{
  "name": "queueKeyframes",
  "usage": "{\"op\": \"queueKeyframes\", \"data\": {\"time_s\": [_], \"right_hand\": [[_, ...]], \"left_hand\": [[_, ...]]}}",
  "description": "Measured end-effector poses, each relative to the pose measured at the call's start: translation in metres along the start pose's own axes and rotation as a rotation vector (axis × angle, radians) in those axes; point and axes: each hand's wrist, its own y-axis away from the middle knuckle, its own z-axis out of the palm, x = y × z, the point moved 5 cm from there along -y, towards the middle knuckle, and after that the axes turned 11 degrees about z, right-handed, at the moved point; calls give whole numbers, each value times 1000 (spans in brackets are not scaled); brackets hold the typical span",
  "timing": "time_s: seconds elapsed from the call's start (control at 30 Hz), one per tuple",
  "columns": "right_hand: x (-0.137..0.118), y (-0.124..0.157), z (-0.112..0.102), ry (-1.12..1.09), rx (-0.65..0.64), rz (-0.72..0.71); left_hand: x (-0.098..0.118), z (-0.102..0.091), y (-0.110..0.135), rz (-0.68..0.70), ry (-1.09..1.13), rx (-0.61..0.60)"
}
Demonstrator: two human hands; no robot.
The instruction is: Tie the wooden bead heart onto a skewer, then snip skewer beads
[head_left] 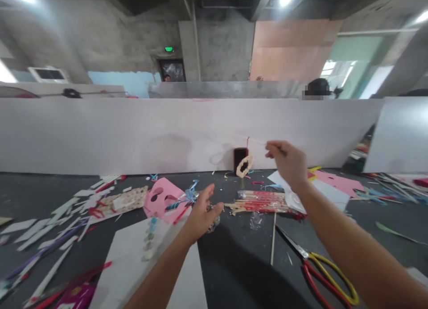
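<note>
My right hand is raised above the table with its fingers pinched on a thin wooden stick. From the stick a red thread hangs down to a small cream ring. My left hand hovers lower over the dark table, its fingers curled around a small shiny object that I cannot make out. A packet of wooden sticks in red-printed wrap lies just beyond, between the two hands.
Scissors with red and yellow handles lie at the lower right. A loose stick lies by them. A pink mask cut-out, white sheets and paper strips cover the left. A white partition wall stands behind.
</note>
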Motion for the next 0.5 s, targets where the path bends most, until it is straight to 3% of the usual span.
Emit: {"op": "queueKeyframes", "data": {"time_s": [0.17, 0.23, 0.37, 0.5], "right_hand": [[19, 46, -10, 31, -4, -2], [23, 56, -12, 30, -5, -13], [25, 68, -14, 26, -40, -51], [27, 75, -15, 17, -74, -67]], "left_hand": [[62, -8, -46, 364, -405, 298], [92, -2, -57, 520, -586, 334], [126, 24, -73, 662, -843, 199], [129, 41, -80, 700, -900, 48]]}}
